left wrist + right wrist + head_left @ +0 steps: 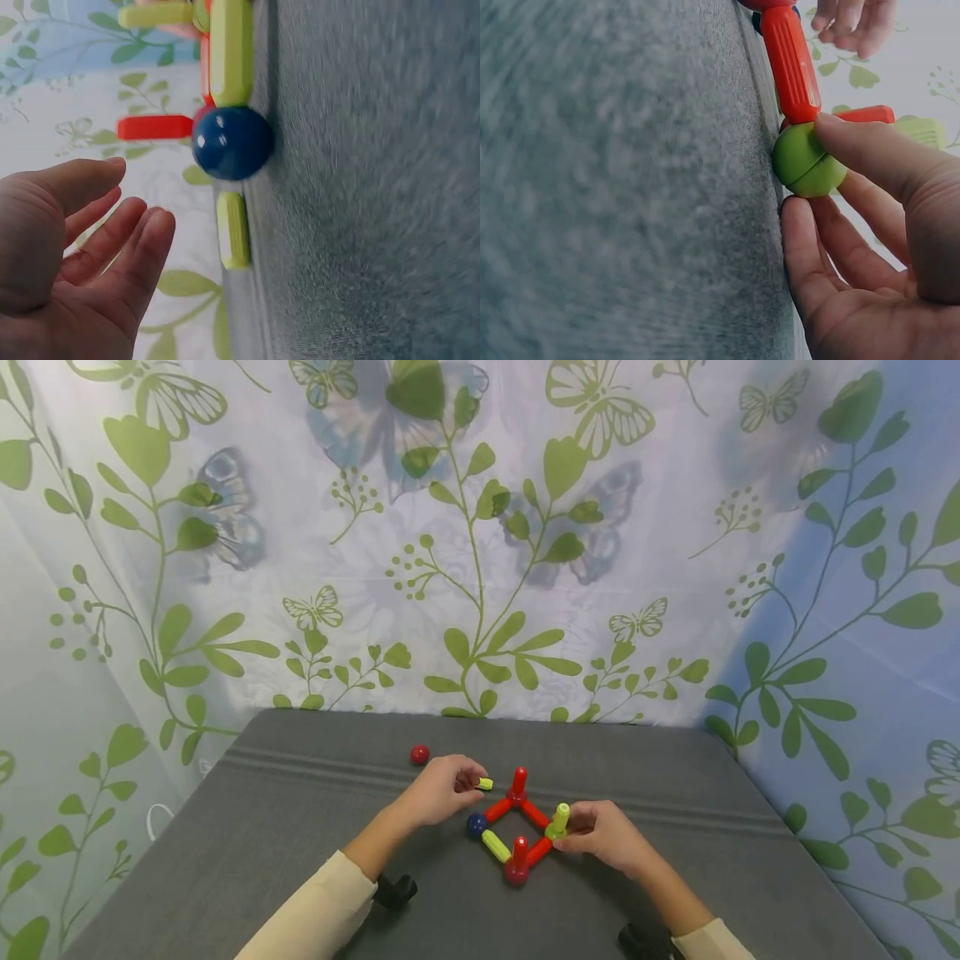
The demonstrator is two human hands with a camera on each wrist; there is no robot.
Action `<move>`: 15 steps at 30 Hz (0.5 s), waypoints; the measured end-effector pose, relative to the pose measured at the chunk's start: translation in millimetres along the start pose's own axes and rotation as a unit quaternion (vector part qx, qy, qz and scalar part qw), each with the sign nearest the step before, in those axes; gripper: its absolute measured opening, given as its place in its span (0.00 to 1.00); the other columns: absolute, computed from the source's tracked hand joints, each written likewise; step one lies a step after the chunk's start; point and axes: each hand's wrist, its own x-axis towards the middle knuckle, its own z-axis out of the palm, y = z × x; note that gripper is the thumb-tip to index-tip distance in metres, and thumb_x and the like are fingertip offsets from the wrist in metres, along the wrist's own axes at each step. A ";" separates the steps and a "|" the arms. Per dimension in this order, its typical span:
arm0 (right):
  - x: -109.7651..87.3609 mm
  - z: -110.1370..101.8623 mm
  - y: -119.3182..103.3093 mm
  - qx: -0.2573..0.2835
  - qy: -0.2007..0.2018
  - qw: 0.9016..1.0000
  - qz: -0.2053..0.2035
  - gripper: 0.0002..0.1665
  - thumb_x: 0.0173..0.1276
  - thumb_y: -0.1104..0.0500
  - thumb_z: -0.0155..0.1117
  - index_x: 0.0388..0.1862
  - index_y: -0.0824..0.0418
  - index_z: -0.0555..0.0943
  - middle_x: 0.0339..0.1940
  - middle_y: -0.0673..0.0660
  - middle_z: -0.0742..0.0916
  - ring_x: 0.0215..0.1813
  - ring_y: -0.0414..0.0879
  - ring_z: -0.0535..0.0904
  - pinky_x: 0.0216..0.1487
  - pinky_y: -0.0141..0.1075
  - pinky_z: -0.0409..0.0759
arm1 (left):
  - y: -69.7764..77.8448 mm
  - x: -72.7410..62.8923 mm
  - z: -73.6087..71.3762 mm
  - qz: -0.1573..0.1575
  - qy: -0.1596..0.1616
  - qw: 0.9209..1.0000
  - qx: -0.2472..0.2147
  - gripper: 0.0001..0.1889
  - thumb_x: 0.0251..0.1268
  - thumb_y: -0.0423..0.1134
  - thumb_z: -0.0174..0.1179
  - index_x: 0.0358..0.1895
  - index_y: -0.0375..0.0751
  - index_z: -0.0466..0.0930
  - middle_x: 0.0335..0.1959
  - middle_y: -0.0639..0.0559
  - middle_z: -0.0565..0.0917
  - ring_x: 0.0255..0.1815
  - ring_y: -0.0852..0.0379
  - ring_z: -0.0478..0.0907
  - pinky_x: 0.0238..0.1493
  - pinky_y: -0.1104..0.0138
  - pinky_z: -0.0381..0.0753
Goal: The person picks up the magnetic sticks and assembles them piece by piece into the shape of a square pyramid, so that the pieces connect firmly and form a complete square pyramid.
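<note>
A four-sided frame of magnetic-looking sticks and balls lies on the grey table. Its corners are a blue ball (476, 825), a green ball (802, 165) and two red balls, the nearer red ball (516, 872) among them. Red sticks and one yellow-green stick (496, 846) form the sides. Upright sticks stand on the green and red balls. My right hand (609, 838) pinches the green ball between thumb and fingers. Beyond the blue ball, a loose yellow-green stick (233, 230) lies on the table. My left hand (442, 789) hovers beside it, fingers relaxed and apart, holding nothing.
A loose red ball (420, 754) sits toward the back of the grey table (300, 827), left of the frame. Behind the table hangs a curtain (360, 560) with leaves and butterflies. A white cable loop (153, 820) shows at the left edge.
</note>
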 end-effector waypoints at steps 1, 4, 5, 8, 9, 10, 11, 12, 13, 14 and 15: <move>0.2 0.0 0.3 0.000 0.000 1.000 0.001 0.19 0.59 0.59 0.80 0.47 0.65 0.86 0.43 0.60 0.91 0.45 0.49 0.86 0.42 0.33 0.84 | -3.0 3.3 0.0 -0.003 -0.001 1.000 0.006 0.14 0.66 0.35 0.69 0.53 0.38 0.85 0.43 0.48 0.86 0.41 0.59 0.82 0.45 0.67 0.84; 1.2 -0.3 1.8 0.001 0.002 1.000 0.001 0.20 0.59 0.58 0.80 0.48 0.65 0.86 0.43 0.60 0.91 0.45 0.49 0.86 0.42 0.33 0.84 | -11.3 12.5 2.4 -0.014 -0.007 0.999 0.029 0.14 0.66 0.35 0.69 0.54 0.38 0.85 0.46 0.46 0.86 0.45 0.54 0.83 0.50 0.62 0.85; 1.5 -0.4 2.4 0.002 0.001 1.000 0.001 0.20 0.60 0.58 0.80 0.48 0.65 0.86 0.43 0.60 0.91 0.45 0.48 0.86 0.42 0.33 0.84 | -14.0 15.6 3.7 -0.015 -0.009 0.999 0.037 0.14 0.66 0.34 0.69 0.53 0.38 0.85 0.47 0.45 0.85 0.47 0.52 0.83 0.51 0.60 0.85; 1.8 -0.9 2.9 0.004 0.003 1.000 0.003 0.20 0.59 0.58 0.80 0.48 0.65 0.86 0.43 0.60 0.91 0.45 0.48 0.86 0.42 0.33 0.84 | -21.9 25.8 8.6 -0.007 -0.014 0.998 0.063 0.14 0.66 0.34 0.69 0.53 0.38 0.86 0.48 0.44 0.84 0.50 0.48 0.83 0.55 0.55 0.84; 1.7 -1.1 2.6 0.005 0.003 1.000 0.005 0.20 0.59 0.58 0.80 0.48 0.65 0.86 0.43 0.60 0.91 0.45 0.48 0.86 0.42 0.33 0.84 | -24.5 29.1 10.1 -0.005 -0.017 0.997 0.070 0.14 0.66 0.35 0.69 0.53 0.38 0.86 0.49 0.44 0.83 0.51 0.47 0.82 0.57 0.54 0.83; 1.6 -1.2 2.3 0.008 0.003 1.000 0.006 0.20 0.59 0.59 0.80 0.48 0.65 0.86 0.44 0.60 0.91 0.45 0.49 0.86 0.42 0.33 0.84 | -26.9 32.1 11.5 0.000 -0.019 0.997 0.077 0.14 0.66 0.34 0.69 0.53 0.37 0.86 0.49 0.44 0.83 0.51 0.46 0.82 0.57 0.53 0.82; 1.5 -1.3 1.8 0.012 0.002 1.000 0.008 0.20 0.59 0.59 0.80 0.48 0.65 0.86 0.44 0.60 0.91 0.45 0.49 0.86 0.42 0.33 0.84 | -29.2 34.8 12.7 0.001 -0.021 0.997 0.081 0.14 0.67 0.34 0.68 0.54 0.37 0.86 0.49 0.45 0.82 0.52 0.46 0.82 0.58 0.53 0.82; 1.4 -1.3 1.3 0.015 0.001 1.000 0.009 0.20 0.59 0.59 0.80 0.49 0.65 0.86 0.44 0.60 0.91 0.45 0.49 0.86 0.42 0.33 0.84 | -31.2 37.1 13.6 0.002 -0.022 0.996 0.085 0.14 0.67 0.35 0.68 0.54 0.38 0.86 0.50 0.45 0.82 0.53 0.46 0.81 0.60 0.53 0.81; 1.3 -1.3 0.8 0.019 -0.002 1.000 0.011 0.21 0.59 0.59 0.80 0.49 0.66 0.86 0.44 0.61 0.91 0.45 0.49 0.86 0.43 0.33 0.84 | -32.9 39.0 14.3 0.004 -0.024 0.995 0.095 0.14 0.67 0.35 0.68 0.54 0.38 0.86 0.49 0.46 0.82 0.52 0.46 0.81 0.59 0.53 0.80; 1.4 -1.3 0.5 0.021 -0.004 1.000 0.012 0.21 0.59 0.59 0.80 0.49 0.66 0.86 0.44 0.61 0.91 0.45 0.49 0.86 0.43 0.33 0.85 | -34.9 40.7 15.0 0.002 -0.026 0.995 0.097 0.14 0.67 0.35 0.68 0.53 0.38 0.86 0.49 0.46 0.82 0.52 0.47 0.80 0.59 0.53 0.80; 1.6 -1.3 0.4 0.022 -0.005 1.000 0.013 0.21 0.59 0.59 0.80 0.50 0.66 0.86 0.44 0.60 0.91 0.45 0.49 0.86 0.43 0.33 0.85 | -36.5 42.0 15.6 -0.004 -0.029 0.995 0.098 0.14 0.67 0.35 0.68 0.54 0.38 0.86 0.49 0.47 0.82 0.53 0.47 0.80 0.60 0.53 0.79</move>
